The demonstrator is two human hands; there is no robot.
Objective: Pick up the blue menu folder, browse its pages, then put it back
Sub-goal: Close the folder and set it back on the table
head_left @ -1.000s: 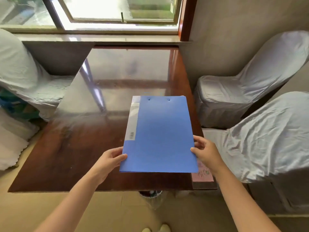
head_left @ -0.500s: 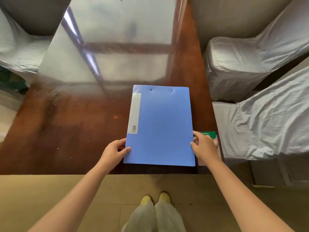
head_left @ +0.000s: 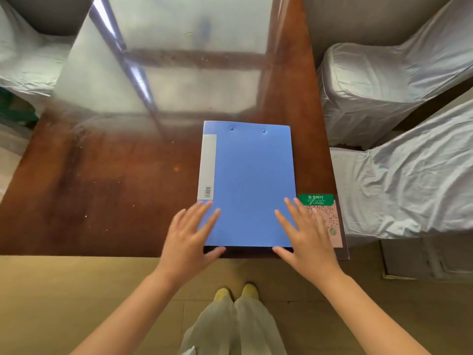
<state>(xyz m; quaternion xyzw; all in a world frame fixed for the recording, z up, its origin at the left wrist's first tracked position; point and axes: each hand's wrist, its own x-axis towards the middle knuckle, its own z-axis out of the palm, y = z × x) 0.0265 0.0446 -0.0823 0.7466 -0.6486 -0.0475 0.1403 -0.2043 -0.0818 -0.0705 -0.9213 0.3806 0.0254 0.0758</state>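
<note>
The blue menu folder [head_left: 249, 180] lies flat and closed on the glossy brown table [head_left: 115, 188], near its front right corner, with a grey spine label on its left side. My left hand [head_left: 190, 234] hovers with fingers spread over the folder's near left corner. My right hand [head_left: 305, 234] is spread the same way over the near right corner. Neither hand grips the folder; both are slightly blurred.
A green and pink QR-code card [head_left: 323, 219] lies under the table's glass just right of the folder. Two chairs in grey covers [head_left: 384, 80] [head_left: 414, 175] stand close on the right, another [head_left: 23, 60] at far left. My feet [head_left: 235, 292] are on the tan floor.
The folder came down from mid-air onto the table. Both hands, which held its near corners, have let go and opened flat above it. The camera tilted further down.
</note>
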